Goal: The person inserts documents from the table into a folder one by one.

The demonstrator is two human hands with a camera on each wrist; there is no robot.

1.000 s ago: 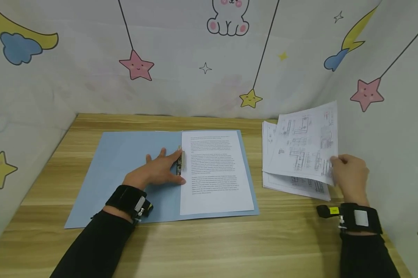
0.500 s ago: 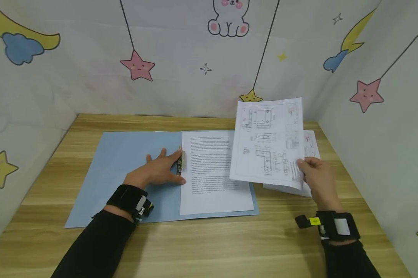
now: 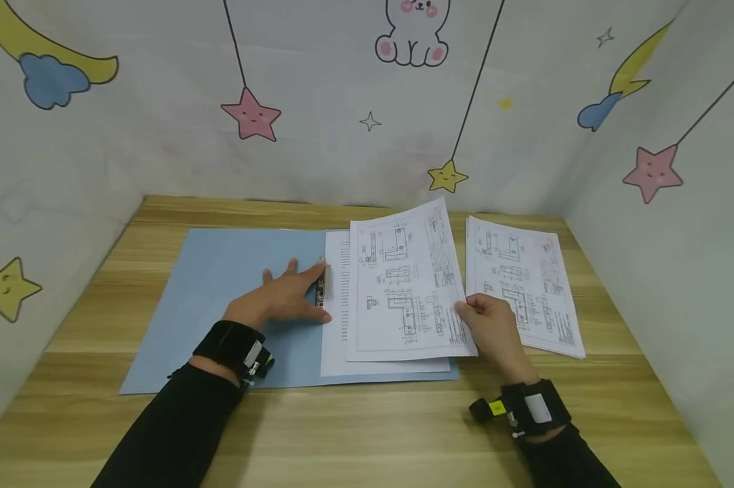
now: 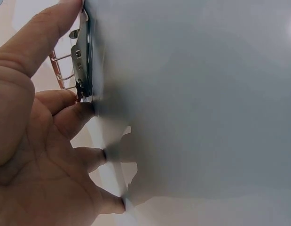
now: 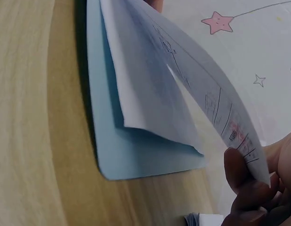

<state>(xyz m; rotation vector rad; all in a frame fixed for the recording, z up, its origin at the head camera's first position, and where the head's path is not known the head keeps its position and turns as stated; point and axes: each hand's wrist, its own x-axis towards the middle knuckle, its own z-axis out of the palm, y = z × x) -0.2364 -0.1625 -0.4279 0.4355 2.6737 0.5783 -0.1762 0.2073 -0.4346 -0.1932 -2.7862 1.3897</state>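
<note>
- Your right hand [image 3: 493,331] pinches the drawing sheet [image 3: 403,291] at the lower part of its right edge, thumb on the printed face; the fingers are closed to little more than the paper's thickness.
- Sheet location: over the right half of the blue folder [image 3: 235,261], covering most of the text page [image 3: 336,298] and leaving a strip of print uncovered on the left.
- The edge grip probably keeps the sheet's left edge free to lie near the clip [image 3: 320,291]. In the right wrist view the sheet bows up, with a gap above the page below.
- Your left hand [image 3: 280,297] has its fingers spread wide and pinches nothing; thumb and index touch at either end of the clip, presumably to steady it and the folder.
- The remaining stack [image 3: 531,285] sits on the tabletop [image 3: 354,434] just right of the folder, likely placed for right-hand reach.
- Orientation: printed side up; long axis runs away from you, roughly along the folder's spine. Near edge about level with the folder's; far right corner raised, right edge leaning left towards the far end.
- Print too small to read.
</note>
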